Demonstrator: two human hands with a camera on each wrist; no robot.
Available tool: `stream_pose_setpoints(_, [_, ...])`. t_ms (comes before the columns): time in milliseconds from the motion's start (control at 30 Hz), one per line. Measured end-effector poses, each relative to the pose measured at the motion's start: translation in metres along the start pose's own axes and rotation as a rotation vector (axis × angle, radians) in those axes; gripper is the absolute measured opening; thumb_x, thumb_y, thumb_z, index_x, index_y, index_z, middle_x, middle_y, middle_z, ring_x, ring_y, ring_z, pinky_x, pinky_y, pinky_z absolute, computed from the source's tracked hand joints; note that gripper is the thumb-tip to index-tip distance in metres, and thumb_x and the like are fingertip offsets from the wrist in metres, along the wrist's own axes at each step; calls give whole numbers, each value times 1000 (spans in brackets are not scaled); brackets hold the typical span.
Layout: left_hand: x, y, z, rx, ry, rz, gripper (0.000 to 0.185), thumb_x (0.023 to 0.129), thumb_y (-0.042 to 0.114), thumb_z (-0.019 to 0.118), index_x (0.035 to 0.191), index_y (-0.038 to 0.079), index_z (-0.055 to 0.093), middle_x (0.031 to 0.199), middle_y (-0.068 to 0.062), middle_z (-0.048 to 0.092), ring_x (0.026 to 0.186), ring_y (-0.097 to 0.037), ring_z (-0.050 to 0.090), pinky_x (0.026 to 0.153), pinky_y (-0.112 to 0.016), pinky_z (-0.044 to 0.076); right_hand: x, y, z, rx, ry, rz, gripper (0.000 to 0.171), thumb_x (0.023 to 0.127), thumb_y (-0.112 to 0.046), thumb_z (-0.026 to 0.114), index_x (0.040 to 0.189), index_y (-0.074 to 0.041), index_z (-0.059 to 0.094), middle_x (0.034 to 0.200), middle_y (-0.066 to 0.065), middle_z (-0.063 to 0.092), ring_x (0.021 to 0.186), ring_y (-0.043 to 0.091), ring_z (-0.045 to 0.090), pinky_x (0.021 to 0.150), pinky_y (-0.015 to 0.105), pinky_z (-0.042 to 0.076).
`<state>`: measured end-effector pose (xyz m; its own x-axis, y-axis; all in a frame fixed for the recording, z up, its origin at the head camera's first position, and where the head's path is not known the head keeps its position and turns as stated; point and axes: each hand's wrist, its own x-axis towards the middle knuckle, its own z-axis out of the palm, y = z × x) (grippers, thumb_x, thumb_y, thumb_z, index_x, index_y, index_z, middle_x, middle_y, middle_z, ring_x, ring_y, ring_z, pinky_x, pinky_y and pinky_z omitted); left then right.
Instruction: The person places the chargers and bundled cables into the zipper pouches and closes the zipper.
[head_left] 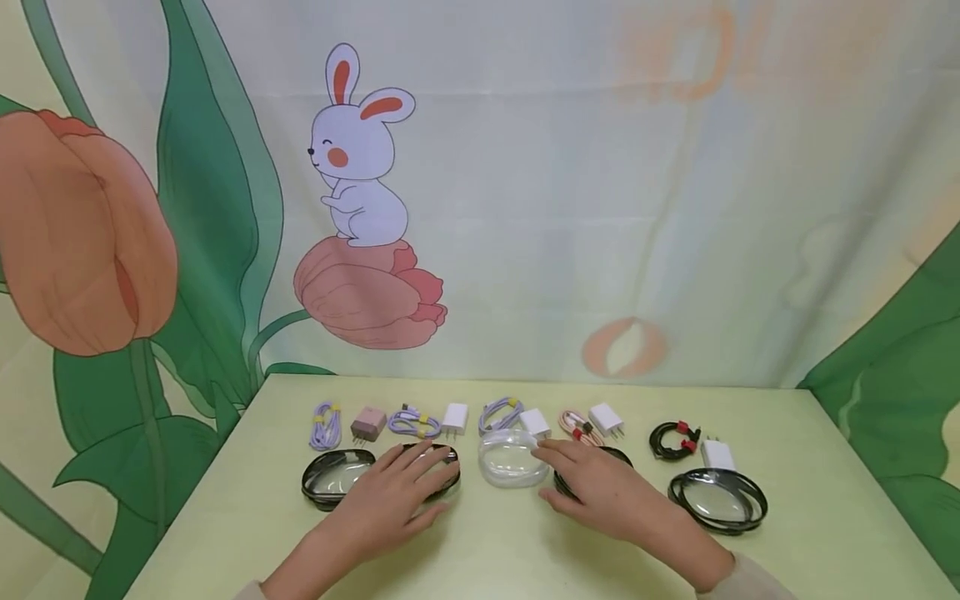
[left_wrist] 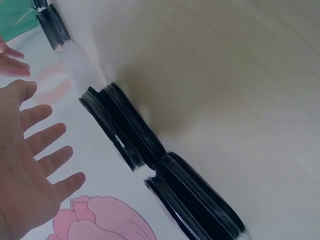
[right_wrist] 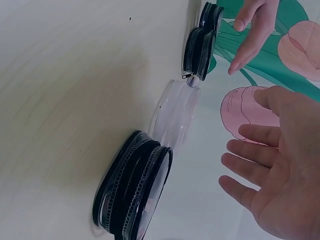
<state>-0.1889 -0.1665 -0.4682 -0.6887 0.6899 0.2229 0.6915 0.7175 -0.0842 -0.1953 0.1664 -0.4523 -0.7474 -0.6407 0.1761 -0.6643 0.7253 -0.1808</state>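
Note:
My left hand [head_left: 393, 496], fingers spread, hovers over a clear pouch with black zipper trim [head_left: 452, 477] and overlaps the edge of a similar pouch [head_left: 337, 477] at the left. My right hand [head_left: 603, 492] is likewise stretched out, above another black-trimmed pouch [head_left: 617, 454] that it partly hides. Between the hands lies an all-clear pouch [head_left: 513, 458]. The left wrist view shows straight, separated fingers [left_wrist: 45, 137] with nothing held. In the right wrist view the palm [right_wrist: 285, 195] faces the camera, holding nothing, above the row of zippered pouches [right_wrist: 132, 187].
A black-trimmed pouch [head_left: 717, 500] lies at the right. Behind the pouches runs a row of tied cables, including purple [head_left: 325, 427], pink [head_left: 581, 427] and black [head_left: 675, 440] ones. Among them stand a pink charger plug [head_left: 368, 423] and several white plugs [head_left: 454, 418]. A printed curtain [head_left: 510, 208] hangs behind.

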Motion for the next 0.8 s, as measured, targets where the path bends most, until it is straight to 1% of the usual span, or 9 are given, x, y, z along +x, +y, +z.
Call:
stream_pose_setpoints(67, [-6,-2,-3,0,21,-16,48,100,40,62,144,20,58,147,-5,56,140,-29,47,112,-52,39,1,-1,-2,0,1,-4,52,102,-39,61,143,-9,57,146,11,56,133,28,54,106,47,47])
stream_pose_setpoints(133, [-11,-4,-6,1,23,-35,49,100,39,63,144,20,58,146,-5,56,139,-30,48,111,-54,40,2,-2,-3,-4,5,-13,51,102,-39,60,143,-8,58,145,11,56,133,27,55,106,47,47])
stream_pose_setpoints(300, [-27,-9,-11,10,-23,-115,50,101,42,60,146,21,57,149,-4,54,140,-31,46,111,-54,39,2,-4,-3,-19,23,-44,47,103,-40,60,138,-9,62,140,9,61,129,27,57,106,46,47])
stream_pose_setpoints(400, [-41,-14,-13,24,-27,-162,49,100,43,61,144,21,60,148,-3,55,138,-32,48,112,-53,39,3,-6,-2,-28,35,-53,45,103,-42,58,135,-11,65,137,6,63,128,26,58,107,46,46])
stream_pose_setpoints(500, [-52,-20,-12,32,-9,-185,46,98,39,66,139,18,63,144,-4,58,134,-33,51,111,-54,40,5,-9,-1,-34,42,-51,43,103,-42,57,132,-12,66,133,4,65,126,24,59,107,46,46])
stream_pose_setpoints(600, [-62,-25,-10,46,-5,-200,45,95,36,69,136,17,65,141,-5,59,132,-33,52,109,-54,41,7,-14,1,-32,39,-54,40,103,-41,58,130,-14,68,129,3,67,123,24,61,105,45,48])
stream_pose_setpoints(700, [-68,-30,-7,59,1,-225,46,92,33,72,134,16,65,140,-6,59,131,-34,52,106,-54,42,11,-20,3,-19,27,-65,39,104,-41,57,130,-15,68,129,3,66,122,24,61,103,45,49])
stream_pose_setpoints(800, [-72,-32,-7,63,19,-247,46,90,30,75,133,15,65,138,-8,60,129,-34,53,105,-55,43,16,-26,6,-9,8,-70,39,105,-42,55,131,-17,68,131,4,65,124,24,59,105,44,48])
